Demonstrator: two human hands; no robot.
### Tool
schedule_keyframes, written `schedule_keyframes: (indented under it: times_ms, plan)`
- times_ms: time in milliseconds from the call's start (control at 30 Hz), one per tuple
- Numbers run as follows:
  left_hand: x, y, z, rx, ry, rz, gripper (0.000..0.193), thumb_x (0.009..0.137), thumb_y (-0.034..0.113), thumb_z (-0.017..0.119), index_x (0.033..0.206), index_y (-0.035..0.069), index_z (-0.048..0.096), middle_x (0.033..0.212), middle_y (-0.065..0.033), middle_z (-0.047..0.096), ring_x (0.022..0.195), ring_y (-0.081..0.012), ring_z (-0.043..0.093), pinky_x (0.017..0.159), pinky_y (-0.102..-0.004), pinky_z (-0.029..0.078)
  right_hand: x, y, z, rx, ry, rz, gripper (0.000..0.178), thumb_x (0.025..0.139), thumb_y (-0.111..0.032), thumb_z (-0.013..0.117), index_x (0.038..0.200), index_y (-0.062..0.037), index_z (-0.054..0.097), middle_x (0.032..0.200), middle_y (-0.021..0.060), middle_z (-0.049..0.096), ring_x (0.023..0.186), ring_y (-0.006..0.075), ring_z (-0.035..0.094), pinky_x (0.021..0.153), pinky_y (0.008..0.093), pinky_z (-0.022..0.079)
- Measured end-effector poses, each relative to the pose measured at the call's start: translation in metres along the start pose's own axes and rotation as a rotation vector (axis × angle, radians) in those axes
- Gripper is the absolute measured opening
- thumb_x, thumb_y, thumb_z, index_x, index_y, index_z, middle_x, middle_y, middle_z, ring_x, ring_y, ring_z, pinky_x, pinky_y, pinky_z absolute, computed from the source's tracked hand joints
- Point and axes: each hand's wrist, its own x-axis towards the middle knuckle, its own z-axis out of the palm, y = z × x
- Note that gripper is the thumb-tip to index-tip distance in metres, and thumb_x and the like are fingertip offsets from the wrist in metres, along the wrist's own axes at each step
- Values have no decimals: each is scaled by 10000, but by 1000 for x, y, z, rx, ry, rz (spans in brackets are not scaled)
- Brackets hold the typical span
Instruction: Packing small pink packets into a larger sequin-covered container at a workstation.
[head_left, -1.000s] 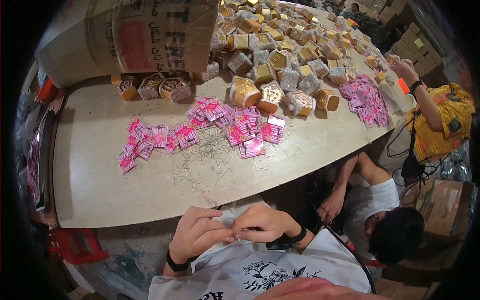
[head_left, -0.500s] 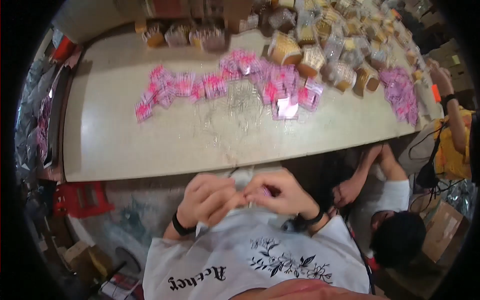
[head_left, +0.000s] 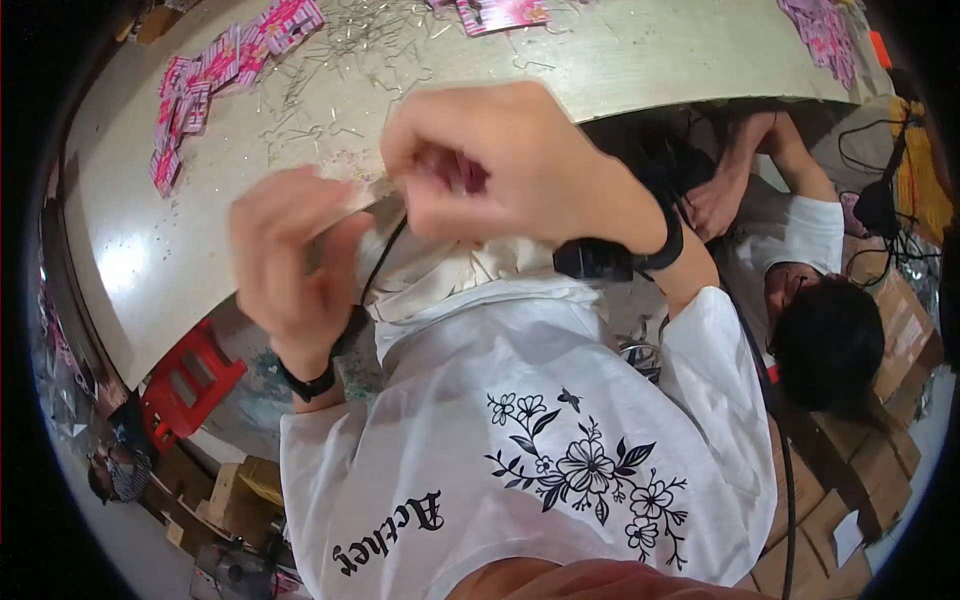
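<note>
- While you stand or sit at the near edge of the pale table [head_left: 685, 65], your hands come close together just above that edge, both blurred by motion.
- Your left hand [head_left: 288, 250] curves loosely, with a gap between thumb and forefinger; blur hides whether its fingertips have hold of anything.
- Your right hand [head_left: 530, 160], just beside it over the table's near edge, is curled nearly closed around a small pink piece [head_left: 465, 176], which shows in the hollow of the fingers, too blurred to identify further.
- Bent metal wires [head_left: 375, 30] lie scattered on the table beyond your hands.
- Pink-striped cards [head_left: 222, 60] overlap in a crooked row on the table's left part, while another striped card [head_left: 503, 13] lies at the right of the wires.
- Toward the table's right end sits a pink heap [head_left: 820, 40], its items overlapping.
- Below the table's left edge stands a red plastic stool [head_left: 190, 385].
- Past the table's near edge, on your right, a co-worker in a white sleeve [head_left: 815, 235] bends low, dark-haired head down, one hand [head_left: 712, 205] beside the table.
</note>
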Motion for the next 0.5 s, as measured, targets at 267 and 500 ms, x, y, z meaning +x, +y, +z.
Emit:
schedule_keyframes:
  times_ms: [267, 500]
  plan:
    - [-3, -110, -76, 697, -136, -305, 508, 932, 289, 608, 1354, 51, 457, 1307, -177, 487, 1133, -336, 505, 976, -402, 389, 14, 36, -35, 19, 246, 144, 111, 776, -85, 656, 824, -21, 580, 642, -49, 479, 588, 23, 434, 532, 195, 369]
    - [-12, -149, -103, 301, -348, -606, 470, 887, 215, 655, 1290, 47, 483, 1228, -123, 527, 1070, -248, 525, 836, -330, 452, 6, 43, -31, -67, 256, 149, 72, 821, -42, 634, 873, -21, 588, 717, -75, 466, 645, -4, 417, 556, 162, 345]
